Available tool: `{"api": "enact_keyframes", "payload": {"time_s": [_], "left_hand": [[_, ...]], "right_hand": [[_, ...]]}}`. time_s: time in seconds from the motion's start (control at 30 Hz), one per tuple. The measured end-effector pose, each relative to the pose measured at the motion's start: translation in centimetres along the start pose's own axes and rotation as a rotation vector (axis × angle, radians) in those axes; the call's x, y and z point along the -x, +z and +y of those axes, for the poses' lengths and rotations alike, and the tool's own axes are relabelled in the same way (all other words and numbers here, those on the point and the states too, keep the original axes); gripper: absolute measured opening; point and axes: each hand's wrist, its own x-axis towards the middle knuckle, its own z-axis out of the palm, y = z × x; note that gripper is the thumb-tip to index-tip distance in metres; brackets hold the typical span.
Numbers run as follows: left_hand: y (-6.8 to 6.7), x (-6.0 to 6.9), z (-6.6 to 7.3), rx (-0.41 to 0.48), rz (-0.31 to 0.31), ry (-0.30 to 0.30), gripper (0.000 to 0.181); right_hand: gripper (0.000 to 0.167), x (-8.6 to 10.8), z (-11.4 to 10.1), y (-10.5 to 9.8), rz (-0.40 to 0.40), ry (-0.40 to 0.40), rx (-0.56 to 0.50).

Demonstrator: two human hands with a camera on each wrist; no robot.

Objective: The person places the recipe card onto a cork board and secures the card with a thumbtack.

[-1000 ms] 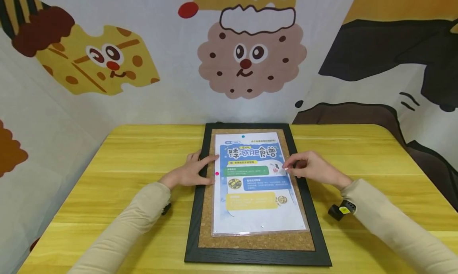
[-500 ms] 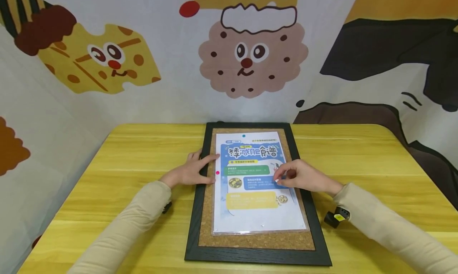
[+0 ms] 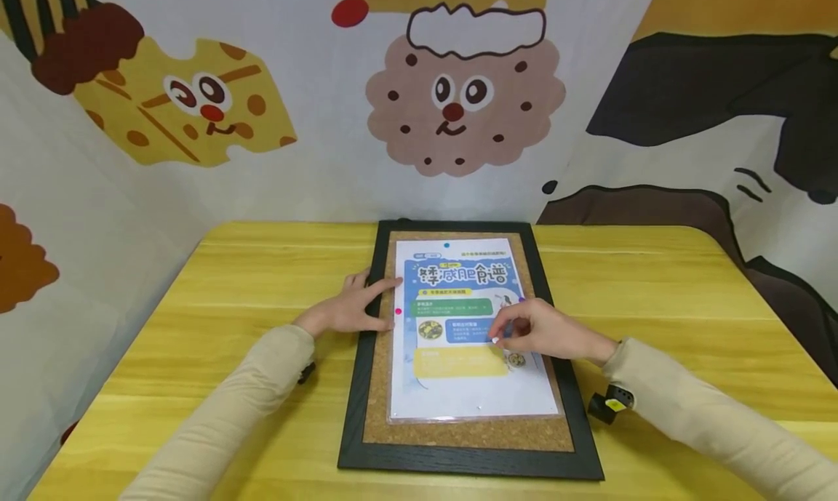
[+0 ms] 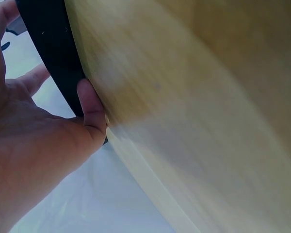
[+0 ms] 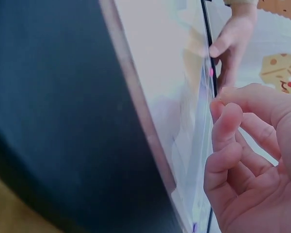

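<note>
A cork board (image 3: 452,434) in a black wooden frame (image 3: 471,461) lies on the table, bearing a glossy printed poster (image 3: 458,397). My left hand (image 3: 343,310) rests across the frame's left side, thumb and index finger spread on the poster's edge. In the left wrist view, another finger (image 4: 91,103) of it presses against the frame's outer side. My right hand (image 3: 540,328) pinches a small white pin (image 3: 495,340) over the poster's right half; the piece is too small to make out fully. In the right wrist view, its fingertips (image 5: 217,104) meet, and the pin is hardly visible.
Teal (image 3: 447,245), pink (image 3: 398,311) and purple (image 3: 521,299) pins sit at the poster's top, left and right edges. The yellow wood-grain table (image 3: 262,268) extends on both sides of the board. A cartoon-printed cloth (image 3: 314,188) hangs behind.
My right hand has moved left and down over the poster, away from its right edge, uncovering the purple pin there. The left hand keeps its place on the frame.
</note>
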Motion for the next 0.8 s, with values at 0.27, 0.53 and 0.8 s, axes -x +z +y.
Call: {"api": "enact_keyframes", "payload": {"time_s": [0.27,0.53,0.8], "left_hand": [[-0.1,-0.1,0.0,-0.008,0.0,-0.003,0.082],[0.0,-0.3,0.0,-0.023,-0.002,-0.005,0.083],[0.1,-0.3,-0.3,-0.014,-0.002,-0.004,0.083]], "right_hand": [[0.009,-0.1,-1.1,1.1,-0.067,0.026,-0.027],[0.011,-0.1,-1.9,2.1,-0.13,0.01,-0.029],[0.014,-0.1,-2.2,2.8,-0.177,-0.031,-0.046]]}}
